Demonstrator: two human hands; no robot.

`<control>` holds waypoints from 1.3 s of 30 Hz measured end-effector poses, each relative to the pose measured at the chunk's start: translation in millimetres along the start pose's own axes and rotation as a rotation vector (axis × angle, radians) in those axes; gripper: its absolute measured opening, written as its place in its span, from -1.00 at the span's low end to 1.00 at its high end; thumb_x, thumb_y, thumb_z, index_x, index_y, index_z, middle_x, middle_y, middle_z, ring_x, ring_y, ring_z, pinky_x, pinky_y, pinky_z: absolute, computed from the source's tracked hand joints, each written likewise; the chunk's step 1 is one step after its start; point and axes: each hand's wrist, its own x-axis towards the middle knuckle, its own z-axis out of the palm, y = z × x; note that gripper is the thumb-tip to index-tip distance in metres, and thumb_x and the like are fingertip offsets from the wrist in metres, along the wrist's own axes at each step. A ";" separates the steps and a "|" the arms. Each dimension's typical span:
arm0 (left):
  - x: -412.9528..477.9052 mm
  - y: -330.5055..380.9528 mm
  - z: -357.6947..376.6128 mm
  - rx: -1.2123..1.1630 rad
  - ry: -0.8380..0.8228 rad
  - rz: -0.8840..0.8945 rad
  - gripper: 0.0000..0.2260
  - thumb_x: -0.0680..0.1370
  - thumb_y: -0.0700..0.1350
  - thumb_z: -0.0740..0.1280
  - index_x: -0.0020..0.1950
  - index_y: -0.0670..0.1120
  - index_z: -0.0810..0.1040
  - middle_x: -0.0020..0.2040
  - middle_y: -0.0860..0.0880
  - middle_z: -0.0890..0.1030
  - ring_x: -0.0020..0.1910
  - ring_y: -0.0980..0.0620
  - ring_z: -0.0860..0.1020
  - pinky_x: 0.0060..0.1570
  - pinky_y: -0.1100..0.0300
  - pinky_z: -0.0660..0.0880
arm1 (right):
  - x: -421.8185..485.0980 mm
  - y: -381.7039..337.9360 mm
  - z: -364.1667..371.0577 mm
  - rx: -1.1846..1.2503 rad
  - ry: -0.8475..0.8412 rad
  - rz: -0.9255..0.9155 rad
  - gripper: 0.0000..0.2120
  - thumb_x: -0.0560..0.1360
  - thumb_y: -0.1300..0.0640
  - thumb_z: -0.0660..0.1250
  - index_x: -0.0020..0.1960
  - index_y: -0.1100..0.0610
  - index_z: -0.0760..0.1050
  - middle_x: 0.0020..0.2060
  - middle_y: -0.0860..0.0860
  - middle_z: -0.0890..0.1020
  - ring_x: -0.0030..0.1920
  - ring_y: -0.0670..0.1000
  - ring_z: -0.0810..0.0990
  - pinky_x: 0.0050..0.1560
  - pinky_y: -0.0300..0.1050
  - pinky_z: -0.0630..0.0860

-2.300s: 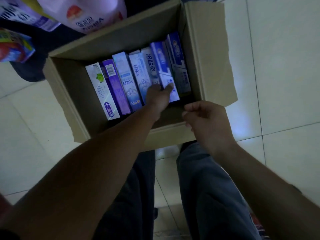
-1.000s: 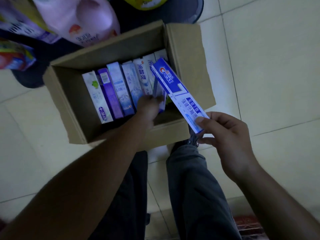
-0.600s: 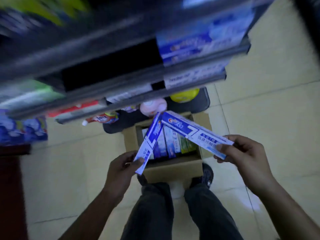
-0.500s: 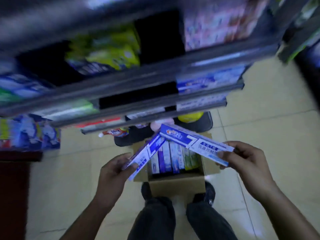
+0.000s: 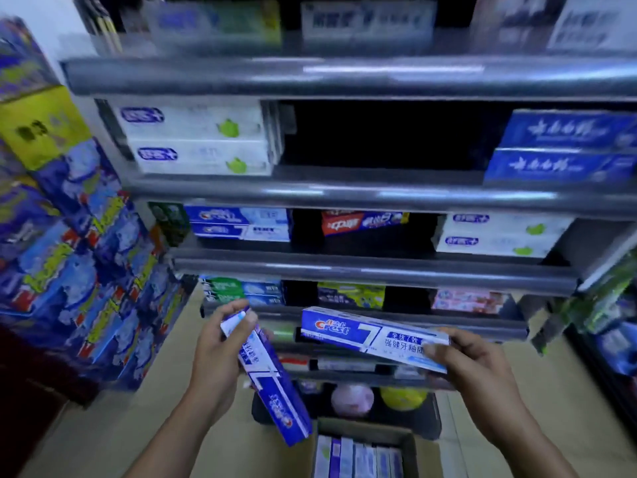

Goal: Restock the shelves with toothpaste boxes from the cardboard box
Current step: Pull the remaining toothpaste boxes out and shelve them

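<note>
The shelves (image 5: 362,198) fill the view, partly stocked. On the floor below them, the cardboard box (image 5: 365,431) holds upright cartons (image 5: 358,457). The right hand (image 5: 479,370) grips the end of a Crest toothpaste box (image 5: 365,331) that reaches level to its left. The left hand (image 5: 217,350) clasps the top of a second toothpaste box (image 5: 272,384), which slants down towards the cardboard box.

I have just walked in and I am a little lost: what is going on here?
A person is restocking toothpaste. The left hand grips a blue-and-white toothpaste box, tilted steeply with its lower end toward the cardboard box on the floor. The right hand holds a Crest box almost level in front of the lower shelves. Neither box is on a shelf yet. The cardboard box holds more boxes standing in a row.
</note>
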 end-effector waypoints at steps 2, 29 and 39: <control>4.4 14.1 -9.8 -0.067 0.007 -0.021 -0.85 0.61 -0.15 0.37 0.17 -0.08 0.57 -0.11 -0.14 0.64 -0.16 -0.21 0.62 -0.15 -0.04 0.57 | 4.0 -11.9 20.9 -0.033 -0.040 -0.024 -0.73 0.35 0.19 0.50 -0.01 0.33 0.64 -0.09 0.29 0.71 -0.16 0.17 0.69 -0.23 -0.10 0.64; 132.9 111.5 -100.7 0.194 -0.058 -0.010 -0.57 0.32 -0.03 0.38 0.19 0.01 0.61 0.18 -0.13 0.66 -0.13 -0.19 0.71 -0.08 -0.07 0.65 | 138.5 -27.5 239.3 -0.466 0.089 -0.270 -0.60 0.44 0.13 0.58 0.23 0.01 0.56 -0.09 -0.11 0.61 -0.10 -0.13 0.60 -0.13 -0.30 0.53; 161.2 112.2 -98.3 0.401 -0.132 -0.066 -0.65 0.38 -0.01 0.38 0.13 -0.06 0.61 0.24 -0.09 0.61 -0.16 -0.05 0.67 -0.20 0.09 0.61 | 162.1 -5.2 260.5 -0.847 0.163 -0.252 -0.66 0.57 0.08 0.41 0.32 0.13 0.57 0.03 0.10 0.71 -0.12 0.06 0.66 -0.08 -0.15 0.55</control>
